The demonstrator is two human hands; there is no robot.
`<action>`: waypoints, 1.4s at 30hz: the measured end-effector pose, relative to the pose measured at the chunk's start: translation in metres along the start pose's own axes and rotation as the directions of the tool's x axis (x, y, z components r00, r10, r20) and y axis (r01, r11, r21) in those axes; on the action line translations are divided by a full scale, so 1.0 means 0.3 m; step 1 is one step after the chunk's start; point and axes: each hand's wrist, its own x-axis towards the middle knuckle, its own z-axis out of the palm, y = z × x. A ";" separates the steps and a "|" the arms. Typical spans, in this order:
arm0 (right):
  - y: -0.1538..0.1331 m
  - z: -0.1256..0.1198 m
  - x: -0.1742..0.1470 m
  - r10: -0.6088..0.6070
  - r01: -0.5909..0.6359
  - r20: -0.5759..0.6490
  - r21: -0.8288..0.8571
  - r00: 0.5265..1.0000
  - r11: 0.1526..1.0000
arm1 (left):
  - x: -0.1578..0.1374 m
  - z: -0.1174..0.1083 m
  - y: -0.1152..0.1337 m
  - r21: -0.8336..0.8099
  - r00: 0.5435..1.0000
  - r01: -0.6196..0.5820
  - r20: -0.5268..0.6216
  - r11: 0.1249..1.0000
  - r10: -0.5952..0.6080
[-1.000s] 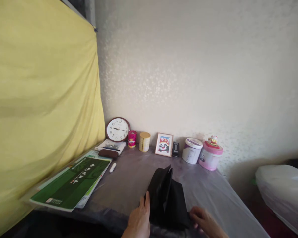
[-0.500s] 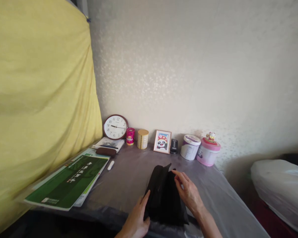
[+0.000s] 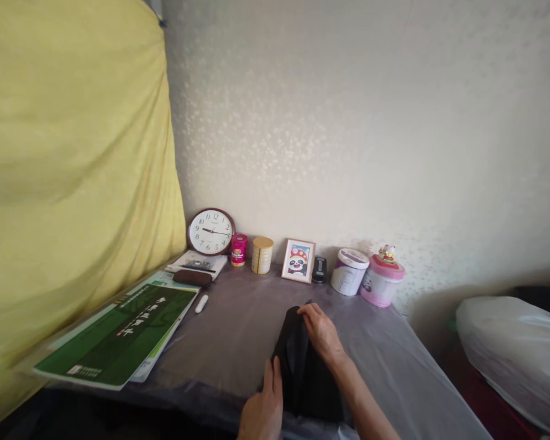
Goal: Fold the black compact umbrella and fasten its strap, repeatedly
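Note:
A limp black bag (image 3: 318, 391), apparently of cloth, lies at the near edge of the table with a fold running along its length. My right hand (image 3: 321, 333) is closed in a pinch on its far upper edge. At the near left side of the bag, my left hand (image 3: 263, 406) grips the edge, two fingers lying along it and the thumb hidden. Whether anything is inside the bag cannot be seen.
Along the wall stand a clock (image 3: 211, 231), a pink can (image 3: 239, 250), a yellow-lidded can (image 3: 262, 256), a panda picture frame (image 3: 297, 261), a black device (image 3: 319, 270) and two tubs (image 3: 349, 272). Left lie a green book (image 3: 119, 333), a brown case (image 3: 192, 278) and a white stick-like item (image 3: 201, 304).
My right hand has moved left across the bag's far end and now pinches its upper edge. My left hand has shifted slightly right. The raised flap has come down toward the left.

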 end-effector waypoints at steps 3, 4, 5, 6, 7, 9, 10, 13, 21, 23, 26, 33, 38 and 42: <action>-0.024 0.073 0.012 0.012 -0.012 0.025 -0.004 1.000 1.000 | 0.011 0.024 0.007 0.020 1.000 -0.009 -0.007 1.000 0.009; -0.031 0.097 0.012 0.018 -0.017 0.029 -0.024 0.999 1.000 | 0.017 0.036 0.006 0.019 0.999 -0.020 -0.025 1.000 0.021; -0.038 0.120 0.010 0.023 -0.022 0.028 -0.050 0.999 0.999 | 0.023 0.050 0.004 0.022 0.999 -0.029 -0.045 0.999 0.030; -0.043 0.141 0.007 0.024 -0.022 0.026 -0.081 0.999 0.996 | 0.030 0.062 0.002 0.033 0.998 -0.028 -0.058 0.999 0.030; -0.047 0.160 0.003 0.019 -0.016 0.027 -0.116 0.999 0.993 | 0.037 0.074 0.001 0.047 0.997 -0.020 -0.068 0.999 0.023; -0.050 0.191 -0.003 -0.004 0.011 0.036 -0.185 0.999 0.983 | 0.047 0.091 -0.004 0.064 0.997 -0.009 -0.076 0.998 0.014; -0.049 0.204 -0.006 -0.018 0.027 0.042 -0.215 0.999 0.976 | 0.049 0.096 -0.007 0.063 0.997 -0.012 -0.073 0.998 0.017; -0.040 0.233 -0.009 -0.050 0.059 0.041 -0.263 0.998 0.963 | 0.040 0.098 -0.028 0.054 0.995 -0.042 -0.086 0.998 0.046; -0.034 0.256 -0.002 -0.067 0.071 0.024 -0.258 0.997 0.964 | 0.007 0.017 -0.069 0.008 0.887 -0.249 -0.400 0.968 0.232; -0.034 0.253 -0.001 -0.069 0.078 0.044 -0.249 0.997 0.966 | 0.036 0.032 -0.077 -0.019 0.885 -0.314 -0.368 0.949 0.285; -0.029 0.252 -0.001 -0.058 0.069 0.051 -0.237 0.997 0.969 | 0.094 0.099 -0.096 -0.073 0.911 -0.346 -0.265 0.936 0.316; 0.040 0.259 0.019 -0.060 0.070 0.066 -0.154 0.996 0.986 | 0.129 0.127 -0.067 -0.076 0.972 -0.211 -0.118 0.975 0.201; 0.121 0.235 0.076 0.037 -0.024 0.093 -0.137 0.995 0.990 | 0.075 0.016 -0.004 -0.062 0.990 -0.139 0.027 0.988 0.141; 0.082 0.184 0.048 0.030 -0.033 -0.035 -0.069 0.999 0.997 | 0.062 -0.010 0.018 -0.083 0.994 -0.095 0.048 0.992 0.099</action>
